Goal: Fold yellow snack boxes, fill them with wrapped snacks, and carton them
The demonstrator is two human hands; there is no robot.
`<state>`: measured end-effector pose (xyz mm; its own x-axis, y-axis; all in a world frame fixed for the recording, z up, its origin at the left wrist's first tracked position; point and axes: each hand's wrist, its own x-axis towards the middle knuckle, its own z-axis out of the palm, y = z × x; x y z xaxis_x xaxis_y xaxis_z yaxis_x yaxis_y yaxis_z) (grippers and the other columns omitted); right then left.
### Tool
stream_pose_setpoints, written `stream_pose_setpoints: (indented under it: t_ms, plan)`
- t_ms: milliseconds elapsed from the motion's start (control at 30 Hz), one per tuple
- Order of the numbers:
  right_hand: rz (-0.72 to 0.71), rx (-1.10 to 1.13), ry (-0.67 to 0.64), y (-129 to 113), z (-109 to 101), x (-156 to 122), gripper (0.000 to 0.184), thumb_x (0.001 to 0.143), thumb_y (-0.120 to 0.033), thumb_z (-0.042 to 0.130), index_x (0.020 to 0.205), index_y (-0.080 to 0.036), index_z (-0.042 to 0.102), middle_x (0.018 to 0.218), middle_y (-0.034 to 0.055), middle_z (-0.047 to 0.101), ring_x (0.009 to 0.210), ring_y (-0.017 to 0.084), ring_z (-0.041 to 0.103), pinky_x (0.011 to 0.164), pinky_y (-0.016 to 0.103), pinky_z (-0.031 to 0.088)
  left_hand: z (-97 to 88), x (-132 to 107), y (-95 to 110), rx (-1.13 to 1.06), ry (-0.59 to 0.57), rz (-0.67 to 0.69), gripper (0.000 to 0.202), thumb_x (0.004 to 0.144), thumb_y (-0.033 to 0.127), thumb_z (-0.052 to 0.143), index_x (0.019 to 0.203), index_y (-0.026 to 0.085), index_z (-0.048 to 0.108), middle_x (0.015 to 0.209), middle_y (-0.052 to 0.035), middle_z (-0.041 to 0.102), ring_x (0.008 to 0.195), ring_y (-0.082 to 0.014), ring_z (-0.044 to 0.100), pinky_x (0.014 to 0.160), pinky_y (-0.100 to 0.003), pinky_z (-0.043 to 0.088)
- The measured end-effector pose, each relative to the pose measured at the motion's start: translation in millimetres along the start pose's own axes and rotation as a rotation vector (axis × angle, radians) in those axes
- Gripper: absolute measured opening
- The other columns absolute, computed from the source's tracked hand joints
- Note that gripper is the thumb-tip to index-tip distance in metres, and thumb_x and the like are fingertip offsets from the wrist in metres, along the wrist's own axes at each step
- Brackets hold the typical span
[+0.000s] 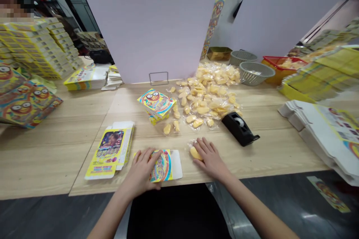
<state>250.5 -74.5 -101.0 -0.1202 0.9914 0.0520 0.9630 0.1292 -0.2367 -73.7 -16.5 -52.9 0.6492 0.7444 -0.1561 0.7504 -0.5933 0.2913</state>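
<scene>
My left hand (143, 166) lies with fingers curled over a small colourful carton (164, 166) at the table's near edge; the carton's white end flap sticks out to the right. My right hand (209, 157) rests just right of it, fingers spread over a yellow wrapped piece (195, 153). A heap of the same yellow pieces in clear wrappers (207, 93) spreads across the table's far middle. A filled carton with a goggle-eyed cartoon face (156, 104) stands behind my hands. Flat unfolded cartons (110, 149) lie to the left.
A black tape dispenser (239, 129) sits right of my right hand. Two grey baskets (254, 73) and a red tray (280, 68) stand far right. Stacks of flat cartons (325, 127) fill both sides. A lilac divider panel (151, 22) rises behind. Another person sits at far left.
</scene>
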Motion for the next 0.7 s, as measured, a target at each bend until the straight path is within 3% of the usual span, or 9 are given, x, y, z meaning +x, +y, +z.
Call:
stream_pose_setpoints:
  t_ms: [133, 233, 333, 400, 500, 600, 700]
  plan:
    - [-0.238, 0.146, 0.008, 5.2, 0.8, -12.9, 0.054, 0.093, -0.036, 0.048, 0.143, -0.017, 0.039, 0.147, 0.0135, 0.044, 0.142, 0.027, 0.028, 0.111, 0.048, 0.033, -5.8, 18.0, 2.1, -0.003, -0.004, 0.075, 0.116, 0.049, 0.051, 0.084, 0.146, 0.029, 0.026, 0.147, -0.0122, 0.039, 0.138, -0.0332, 0.031, 0.114, -0.053, 0.017]
    - [-0.442, 0.191, -0.033, -13.5, -3.4, -4.8, 0.048, 0.094, -0.033, 0.049, 0.14, -0.023, 0.044, 0.148, 0.0106, 0.042, 0.143, 0.026, 0.026, 0.112, 0.046, 0.033, -6.2, 28.6, 6.3, -0.004, -0.026, 0.121, 0.115, 0.051, 0.052, 0.084, 0.146, 0.03, 0.024, 0.147, -0.0116, 0.038, 0.138, -0.0325, 0.03, 0.114, -0.053, 0.015]
    - [-0.484, 0.167, 0.0, -33.1, -3.3, 8.6, 0.041, 0.091, -0.035, 0.055, 0.132, -0.029, 0.054, 0.153, 0.0094, 0.034, 0.144, 0.031, 0.022, 0.112, 0.053, 0.029, -6.2, 33.7, 9.8, 0.003, -0.037, 0.15, 0.115, 0.051, 0.051, 0.084, 0.146, 0.03, 0.024, 0.147, -0.0114, 0.037, 0.139, -0.0318, 0.029, 0.114, -0.053, 0.014]
    - [-0.377, 0.189, 0.067, -38.9, -1.5, 11.5, 0.044, 0.084, -0.041, 0.063, 0.126, -0.026, 0.058, 0.147, 0.0139, 0.04, 0.139, 0.035, 0.029, 0.108, 0.057, 0.031, -6.0, 34.2, 10.0, -0.001, -0.035, 0.152, 0.114, 0.052, 0.051, 0.084, 0.146, 0.03, 0.024, 0.147, -0.0114, 0.037, 0.139, -0.032, 0.029, 0.114, -0.053, 0.015]
    - [-0.079, 0.326, 0.152, -39.1, 1.8, 4.3, 0.044, 0.08, -0.039, 0.067, 0.118, -0.017, 0.06, 0.118, 0.0173, 0.059, 0.115, 0.032, 0.054, 0.096, 0.052, 0.045, -5.1, 33.3, 8.2, -0.018, -0.038, 0.151, 0.114, 0.051, 0.053, 0.083, 0.146, 0.03, 0.025, 0.147, -0.0117, 0.037, 0.139, -0.0328, 0.029, 0.114, -0.054, 0.015]
    - [0.141, 0.589, 0.11, -43.3, 4.1, -3.7, 0.033, 0.083, -0.026, 0.058, 0.115, -0.017, 0.062, 0.1, 0.012, 0.063, 0.091, 0.025, 0.063, 0.082, 0.044, 0.053, -4.8, 33.4, 7.2, -0.025, -0.043, 0.146, 0.115, 0.049, 0.053, 0.084, 0.145, 0.03, 0.025, 0.147, -0.0117, 0.037, 0.138, -0.0328, 0.029, 0.114, -0.054, 0.014]
    - [0.272, 0.935, 0.026, -60.8, 2.3, 1.0, 0.03, 0.082, -0.021, 0.053, 0.109, -0.018, 0.065, 0.093, 0.0089, 0.066, 0.083, 0.022, 0.066, 0.077, 0.041, 0.056, -6.0, 34.2, 8.3, -0.032, -0.046, 0.133, 0.114, 0.05, 0.051, 0.085, 0.145, 0.03, 0.025, 0.147, -0.0113, 0.037, 0.139, -0.0324, 0.029, 0.114, -0.054, 0.013]
